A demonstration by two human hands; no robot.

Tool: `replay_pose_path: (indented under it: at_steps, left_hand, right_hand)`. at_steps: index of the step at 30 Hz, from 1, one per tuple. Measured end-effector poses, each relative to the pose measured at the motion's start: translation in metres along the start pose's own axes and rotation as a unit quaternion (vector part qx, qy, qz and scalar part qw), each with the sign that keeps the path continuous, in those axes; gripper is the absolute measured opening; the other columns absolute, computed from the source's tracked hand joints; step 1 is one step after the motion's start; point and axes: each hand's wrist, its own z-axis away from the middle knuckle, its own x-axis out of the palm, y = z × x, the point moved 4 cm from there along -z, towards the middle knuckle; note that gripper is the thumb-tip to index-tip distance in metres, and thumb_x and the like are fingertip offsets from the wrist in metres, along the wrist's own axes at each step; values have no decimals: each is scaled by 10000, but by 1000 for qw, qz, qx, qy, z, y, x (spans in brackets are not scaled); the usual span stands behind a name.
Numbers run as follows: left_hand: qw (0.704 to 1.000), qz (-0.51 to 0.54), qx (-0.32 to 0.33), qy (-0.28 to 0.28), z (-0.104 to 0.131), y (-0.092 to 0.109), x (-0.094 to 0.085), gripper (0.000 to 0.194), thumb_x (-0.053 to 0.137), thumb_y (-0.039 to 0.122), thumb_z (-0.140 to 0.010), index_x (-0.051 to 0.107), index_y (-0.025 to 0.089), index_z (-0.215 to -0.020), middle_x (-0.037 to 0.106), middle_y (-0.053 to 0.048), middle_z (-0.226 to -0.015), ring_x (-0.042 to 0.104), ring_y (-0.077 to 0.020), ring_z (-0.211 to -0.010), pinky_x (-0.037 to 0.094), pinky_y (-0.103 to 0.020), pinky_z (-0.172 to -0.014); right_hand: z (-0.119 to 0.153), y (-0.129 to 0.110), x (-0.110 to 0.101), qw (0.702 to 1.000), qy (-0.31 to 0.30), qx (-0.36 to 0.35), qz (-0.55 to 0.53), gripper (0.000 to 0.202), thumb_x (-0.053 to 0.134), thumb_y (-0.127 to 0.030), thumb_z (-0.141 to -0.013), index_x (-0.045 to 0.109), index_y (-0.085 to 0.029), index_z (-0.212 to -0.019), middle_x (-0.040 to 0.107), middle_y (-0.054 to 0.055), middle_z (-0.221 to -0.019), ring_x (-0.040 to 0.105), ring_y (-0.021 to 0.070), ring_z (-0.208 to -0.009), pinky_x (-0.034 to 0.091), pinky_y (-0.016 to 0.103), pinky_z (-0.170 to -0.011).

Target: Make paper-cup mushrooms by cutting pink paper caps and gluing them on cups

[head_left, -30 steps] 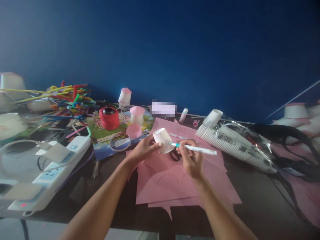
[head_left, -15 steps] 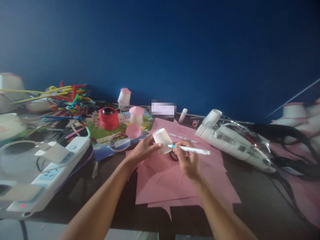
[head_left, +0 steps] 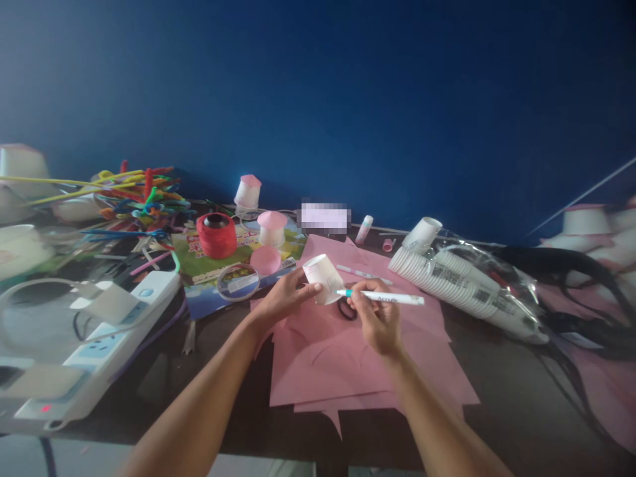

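Observation:
My left hand is closed on a white paper cup, its thumb across the near side. The cup is tilted, and faint drawn lines show on its wall. An acrylic marker with a white barrel and teal collar is pinched in my right hand. Its tip points left at the cup's lower right side; I cannot tell whether it touches. Beneath both hands lie stacked pink paper sheets. A dark ring-shaped thing, perhaps scissor handles, rests just below the cup. Behind it lies another white marker.
A bagged stack of paper cups lies right. At left are a power strip, pipe cleaners, a red string spool and a tape roll. A pink-roofed cup and a glue stick stand behind.
My right hand has moved slightly right with the marker, drawing its tip back a little along the cup. My left hand and the cup have stayed nearly still.

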Motion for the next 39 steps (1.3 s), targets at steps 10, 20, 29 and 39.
replay_pose_path:
  at_steps: [10,20,29,39]
  left_hand:
    - [999,27,2,-33,1,-2,2,426,582,446,-749,602,120,-1023,641,-82,-960,564,-240,-890,420,-302,-770]
    - [996,64,6,-56,0,-5,3,428,566,413,-770,573,107,-1069,618,-91,-986,543,-238,-930,410,-315,-804]
    - [995,82,12,-61,1,-1,4,482,564,401,-774,523,117,-1161,600,-106,-1071,522,-251,-973,403,-323,-821]
    - [994,89,0,-56,1,-3,3,418,571,388,-768,552,118,-1087,607,-97,-1007,534,-223,-902,409,-301,-778]
  right_hand:
    - [-8,17,-8,994,76,42,-64,134,543,-320,-832,531,-190,-860,601,-13,-656,559,106,-588,445,229,-552]
    - [-6,17,-6,994,56,63,-64,151,559,-332,-816,546,-183,-838,607,-5,-666,552,104,-585,424,222,-537]
    - [-6,16,-5,997,43,54,-43,148,547,-331,-821,542,-185,-839,590,-7,-659,530,101,-562,418,224,-523]
    - [-6,14,-4,995,30,63,-66,158,557,-327,-797,548,-184,-732,537,-30,-543,479,93,-479,378,214,-454]
